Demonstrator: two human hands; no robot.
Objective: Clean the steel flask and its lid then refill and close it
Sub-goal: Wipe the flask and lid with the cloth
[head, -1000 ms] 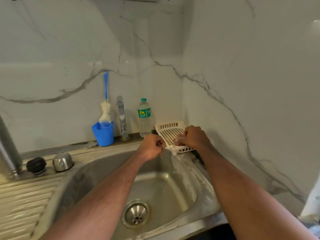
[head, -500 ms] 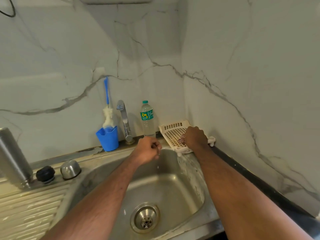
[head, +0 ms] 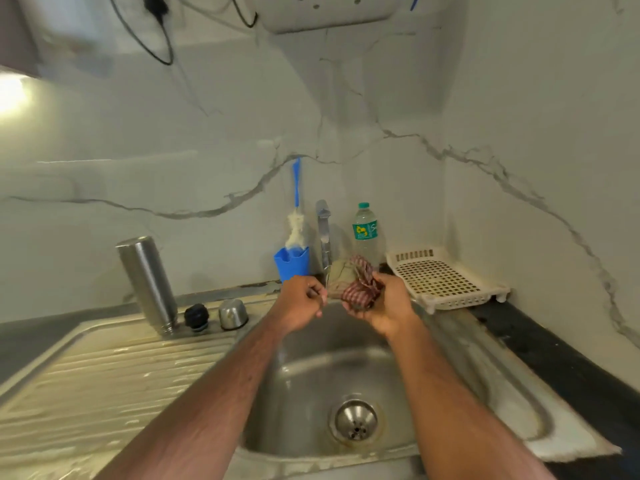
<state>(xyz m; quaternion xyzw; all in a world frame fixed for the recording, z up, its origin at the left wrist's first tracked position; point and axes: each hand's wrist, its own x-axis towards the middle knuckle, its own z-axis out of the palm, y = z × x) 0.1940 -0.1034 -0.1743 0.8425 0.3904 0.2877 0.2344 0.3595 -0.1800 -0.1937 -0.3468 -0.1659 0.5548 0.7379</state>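
The steel flask (head: 147, 282) stands upside down on the draining board at the left. Beside it sit its black stopper (head: 196, 317) and its steel cap (head: 233, 314). Over the sink (head: 332, 382), my right hand (head: 384, 303) grips a bunched red-and-white checked cloth (head: 360, 289). My left hand (head: 303, 303) is closed just left of the cloth, pinching what looks like a corner of it. Both hands are well to the right of the flask.
A tap (head: 323, 233) rises behind my hands. A blue cup (head: 291, 263) holds a bottle brush (head: 297, 223). A plastic water bottle (head: 365, 230) stands by the wall. A cream perforated tray (head: 440, 278) lies on the black counter (head: 561, 362) at right.
My right hand has left the perforated tray and now holds a checked cloth over the sink. The view has tilted up, so the flask shows fully.
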